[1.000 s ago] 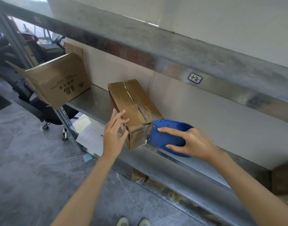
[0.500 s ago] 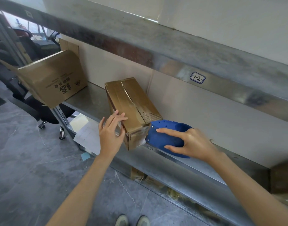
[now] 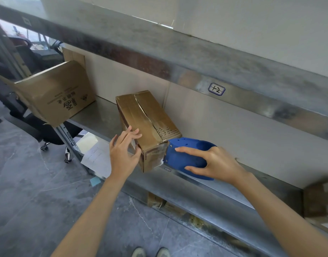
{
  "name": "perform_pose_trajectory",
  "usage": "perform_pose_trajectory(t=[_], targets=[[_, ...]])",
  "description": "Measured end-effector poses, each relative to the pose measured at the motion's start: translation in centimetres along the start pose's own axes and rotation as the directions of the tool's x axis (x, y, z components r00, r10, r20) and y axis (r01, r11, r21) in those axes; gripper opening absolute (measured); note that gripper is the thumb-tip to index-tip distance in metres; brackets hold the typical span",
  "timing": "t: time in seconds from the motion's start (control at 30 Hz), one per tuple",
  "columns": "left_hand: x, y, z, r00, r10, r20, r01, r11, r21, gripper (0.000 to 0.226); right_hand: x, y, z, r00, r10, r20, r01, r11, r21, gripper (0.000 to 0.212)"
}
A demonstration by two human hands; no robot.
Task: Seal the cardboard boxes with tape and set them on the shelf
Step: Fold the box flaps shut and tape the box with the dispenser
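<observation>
Box (image 3: 148, 115) may slip off the shelf (image 3: 96, 117) if my right hand (image 3: 220, 164), gripping the tape dispenser (image 3: 185, 156), outpulls my flat, open-fingered left hand (image 3: 122, 154).

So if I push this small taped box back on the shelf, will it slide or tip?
Probably slides: the small taped box lies low and long on the smooth metal shelf. Its glossy tape may feel slick under your left hand. The top flaps bow at the seam, so they may give if pressed.
</observation>
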State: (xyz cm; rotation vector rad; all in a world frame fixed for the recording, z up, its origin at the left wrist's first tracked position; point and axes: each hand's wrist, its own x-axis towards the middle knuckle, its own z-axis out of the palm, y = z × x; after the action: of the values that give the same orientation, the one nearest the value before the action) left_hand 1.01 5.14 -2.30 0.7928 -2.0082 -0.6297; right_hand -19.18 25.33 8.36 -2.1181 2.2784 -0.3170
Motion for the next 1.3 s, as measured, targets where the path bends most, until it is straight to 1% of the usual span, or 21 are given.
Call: perform_pose_trajectory(t=[0.1, 0.23, 0.33, 0.4, 0.47, 0.57, 0.83, 0.9, 1.03, 1.17, 1.3], targets=[[-0.2, 0.1, -0.4, 0.996, 0.006, 0.094, -0.002, 0.999, -0.046, 0.04, 0.1, 0.0, 0.0, 1.0, -0.012, 0.0, 0.012, 1.0, -0.008, 0.062], [-1.0, 0.6, -1.0, 0.968, 0.029, 0.248, -0.021, 0.999, -0.032, 0.064, 0.6, 0.2, -0.2, 1.0, -0.006, -0.012, 0.006, 1.0, -0.018, 0.055], [-1.2, 1.0, -0.7, 0.963, 0.019, 0.27, -0.005, 0.999, -0.052, 0.078, 1.0, 0.5, -0.5, 1.0, -0.007, -0.025, 0.006, 0.999, -0.033, 0.054], [-1.0, 1.4, -0.1, 0.973, 0.012, 0.232, 0.004, 0.998, -0.07, 0.084, 1.1, 0.7, -0.8, 1.0, -0.004, -0.027, 0.003, 0.999, -0.053, 0.054], [-0.7, 1.7, 0.4, 0.983, 0.013, 0.184, -0.003, 0.998, -0.056, 0.083, 1.1, 0.9, -1.1, 1.0, -0.004, -0.022, 0.003, 0.998, -0.066, 0.055], [-0.5, 1.7, 0.3, 0.986, 0.02, 0.165, -0.011, 0.998, -0.059, 0.079, 1.1, 0.8, -1.7, 1.0, -0.021, -0.006, 0.021, 0.998, -0.068, 0.054], [0.5, -1.1, -3.8, 0.969, -0.008, 0.248, 0.044, 0.989, -0.142, 0.078, 3.7, -1.3, -0.7, 0.977, -0.206, 0.052, 0.207, 0.978, -0.035, 0.059], [0.5, -1.2, -4.0, 0.969, -0.032, 0.246, 0.074, 0.984, -0.164, 0.078, 4.4, -1.5, -0.2, 0.978, -0.202, 0.044, 0.203, 0.979, -0.031, 0.059], [-0.5, -0.6, -2.7, 0.98, -0.082, 0.181, 0.12, 0.97, -0.212, 0.077, 4.4, -1.0, 0.2, 0.984, -0.172, 0.044, 0.172, 0.985, 0.01, 0.058], [-0.9, -0.6, -2.1, 0.986, -0.103, 0.135, 0.132, 0.964, -0.231, 0.074, 4.2, 0.0, 0.4, 0.977, -0.209, 0.039, 0.209, 0.978, 0.0, 0.055], [-0.8, -0.3, -2.2, 0.982, -0.118, 0.145, 0.147, 0.966, -0.214, 0.074, 4.5, 1.0, -0.2, 0.967, -0.247, 0.064, 0.25, 0.967, -0.047, 0.056]])
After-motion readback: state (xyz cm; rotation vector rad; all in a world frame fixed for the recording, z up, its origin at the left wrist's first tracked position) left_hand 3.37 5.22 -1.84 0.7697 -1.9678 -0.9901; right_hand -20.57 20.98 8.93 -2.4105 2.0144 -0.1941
